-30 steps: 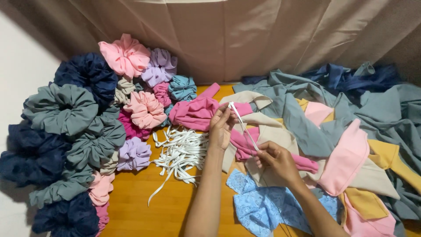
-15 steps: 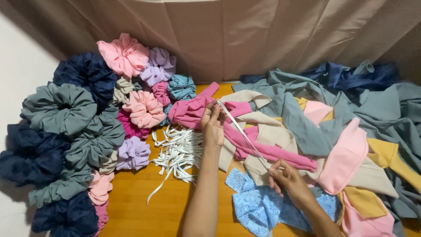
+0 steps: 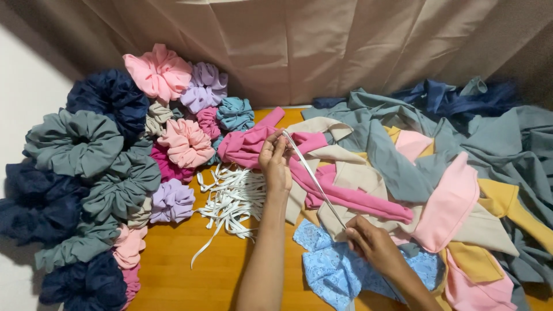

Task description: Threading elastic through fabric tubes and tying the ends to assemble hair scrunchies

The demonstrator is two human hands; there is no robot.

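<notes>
My left hand (image 3: 275, 161) pinches the bunched end of a magenta fabric tube (image 3: 247, 147) where a white elastic strip (image 3: 314, 178) enters it. My right hand (image 3: 371, 245) grips the strip's other end, lower right, so the strip runs taut and diagonal between both hands. The rest of the magenta tube (image 3: 357, 198) lies flat across beige and grey-blue fabric pieces.
A heap of cut white elastic strips (image 3: 230, 198) lies on the wooden table (image 3: 190, 270). Finished scrunchies (image 3: 115, 173) in navy, grey-green, pink and lilac are piled at left. Loose fabric pieces (image 3: 461, 190) cover the right side. A beige curtain (image 3: 299, 46) hangs behind.
My right hand has drawn the elastic down and to the right, lengthening the taut strip. My left hand stays at the tube's bunched end.
</notes>
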